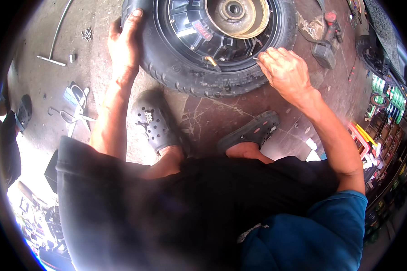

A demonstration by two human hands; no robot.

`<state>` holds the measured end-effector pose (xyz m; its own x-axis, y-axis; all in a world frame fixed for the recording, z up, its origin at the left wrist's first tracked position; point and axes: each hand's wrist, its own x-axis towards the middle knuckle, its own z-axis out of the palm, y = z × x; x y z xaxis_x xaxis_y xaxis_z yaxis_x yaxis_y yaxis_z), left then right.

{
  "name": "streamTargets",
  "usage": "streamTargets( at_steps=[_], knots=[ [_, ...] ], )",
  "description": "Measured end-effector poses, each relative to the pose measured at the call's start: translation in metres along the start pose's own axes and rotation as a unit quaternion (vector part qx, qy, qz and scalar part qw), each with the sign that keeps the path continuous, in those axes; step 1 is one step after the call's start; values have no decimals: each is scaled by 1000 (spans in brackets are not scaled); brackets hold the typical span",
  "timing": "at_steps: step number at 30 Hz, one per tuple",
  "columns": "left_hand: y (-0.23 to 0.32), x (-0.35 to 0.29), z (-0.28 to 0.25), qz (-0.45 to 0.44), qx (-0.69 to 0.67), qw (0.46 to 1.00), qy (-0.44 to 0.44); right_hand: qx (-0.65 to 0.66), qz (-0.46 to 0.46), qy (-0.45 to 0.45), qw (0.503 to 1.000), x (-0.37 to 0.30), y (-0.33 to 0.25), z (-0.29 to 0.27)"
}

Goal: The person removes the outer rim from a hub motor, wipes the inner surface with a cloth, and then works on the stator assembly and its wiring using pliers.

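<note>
A black tyre (167,72) with a dark hub and a tan brake drum (239,31) at its centre stands or lies in front of me at the far side. My left hand (124,45) grips the tyre's left edge, thumb on the sidewall and the other fingers partly hidden. At the lower right of the rim, my right hand (285,72) is closed in a pinch. A thin metal tip (256,58) sticks out from its fingers toward the rim; its kind cannot be made out. A brass-coloured valve stem (210,61) projects from the lower rim.
On the floor at left lie a T-handle wrench (52,60), a small pile of screws (87,34) and scissors (79,104). A red and black cordless power tool (328,40) lies right of the tyre. My clogs (153,119) are below it. Parts shelves (389,140) line the right.
</note>
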<state>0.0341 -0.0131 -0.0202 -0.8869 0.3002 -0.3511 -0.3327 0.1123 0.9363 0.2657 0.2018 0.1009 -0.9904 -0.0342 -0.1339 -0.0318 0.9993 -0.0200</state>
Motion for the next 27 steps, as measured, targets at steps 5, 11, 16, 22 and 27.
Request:
streamTargets(
  at_steps=[5, 11, 16, 22, 27],
  knots=[
    [9, -5, 3, -7, 31, 999, 8, 18, 21, 1, 1000, 6, 4, 4],
    [4, -2, 0, 0, 43, 999, 8, 9, -41, 33, 999, 10, 9, 7],
    [4, -2, 1, -5, 17, 1000, 2, -7, -62, 10, 998, 12, 11, 5],
    [7, -4, 3, -4, 14, 1000, 2, -50, -118, -24, 991, 17, 10, 0],
    [3, 0, 1, -20, 15, 1000, -1, -91, -198, -87, 972, 26, 17, -4]
  ],
)
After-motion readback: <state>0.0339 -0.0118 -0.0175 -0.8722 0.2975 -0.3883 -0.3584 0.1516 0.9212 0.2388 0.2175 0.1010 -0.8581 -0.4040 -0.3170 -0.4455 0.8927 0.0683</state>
